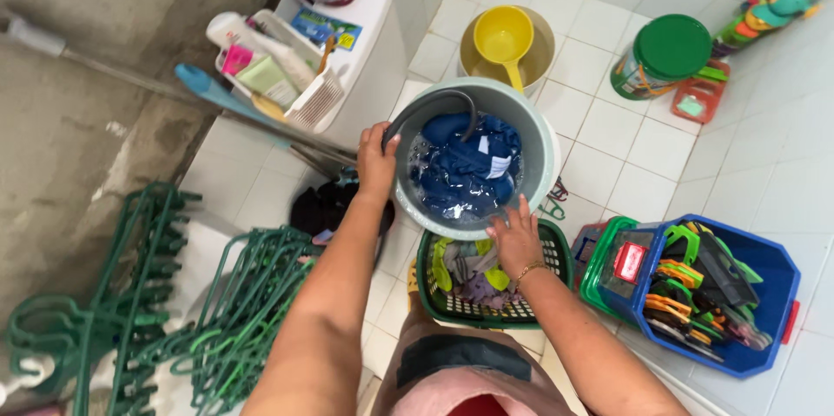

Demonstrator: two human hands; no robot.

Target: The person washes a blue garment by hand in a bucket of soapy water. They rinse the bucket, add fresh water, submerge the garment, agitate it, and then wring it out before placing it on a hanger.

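- Nearest the lens: pink garment [473,386] on the person's own lap, at the bottom edge, both forearms reaching up from either side of it.
- Pale grey bucket [543,151] standing on the white tiled floor [625,155], centre of view, holding soapy water and blue clothes [465,173] soaking inside.
- Left hand [376,164] on the bucket's left rim, grip closed over the edge, thumb inside, just beside the dark curved handle [434,103].
- Right hand [514,238] on the near rim, fingers spread and laid over the edge, grip loose, holding nothing else; thin bracelet at the wrist.
- Green laundry basket [556,251] just below the bucket, partly under the right hand, with grey and yellow-green cloth [473,273] in it.
- Dark cloth heap [326,208] on the floor to the left of the bucket, under the left forearm.
- Blue tub [769,294] to the right, full of coloured pegs and hangers, with a green container tucked in its left end.
- Yellow scoop [504,38] resting in a tan basin [537,60] just beyond the bucket.
- Green-lidded jar [665,56] farther right, a colourful plastic toy [773,3] near the top corner.
- White tray of bottles and a brush [274,69] on a white ledge, upper left.
- Green hanger racks [174,312] piled at lower left, against the bare concrete wall.
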